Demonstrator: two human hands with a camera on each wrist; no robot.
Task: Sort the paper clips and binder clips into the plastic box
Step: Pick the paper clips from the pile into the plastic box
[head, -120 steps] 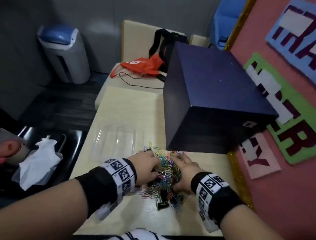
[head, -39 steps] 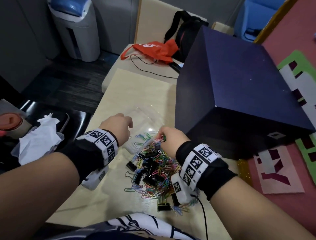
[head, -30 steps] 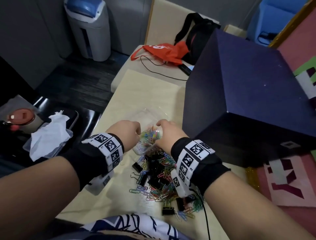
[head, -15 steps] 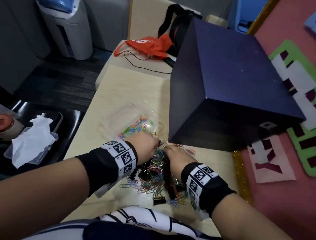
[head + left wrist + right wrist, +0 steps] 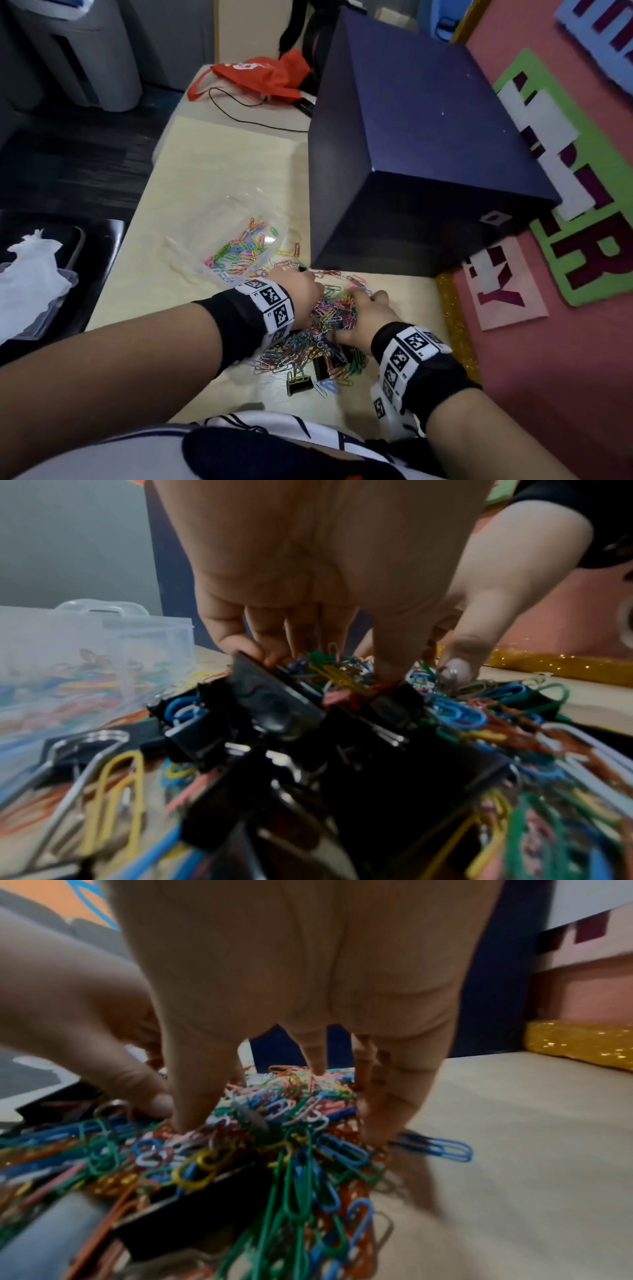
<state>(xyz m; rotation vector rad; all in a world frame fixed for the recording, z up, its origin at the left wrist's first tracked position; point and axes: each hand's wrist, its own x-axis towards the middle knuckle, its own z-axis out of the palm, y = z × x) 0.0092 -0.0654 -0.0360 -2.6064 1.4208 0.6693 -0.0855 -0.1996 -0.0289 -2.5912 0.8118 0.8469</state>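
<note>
Head view looks down; both wrist views closely share the clip pile (image 5: 329, 329)

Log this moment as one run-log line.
both hands gathering paper clips from pile | plastic box holds paper clips | binder clips unsorted

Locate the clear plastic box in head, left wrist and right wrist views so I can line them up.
Head: clear plastic box left of centre, beyond the left hand, with colored paper clips inside.
Left wrist: plastic box at the left edge, left of the fingers.
Right wrist: not visible.
Shared landmark: the mixed clip pile under both hands, seen also at and.
</note>
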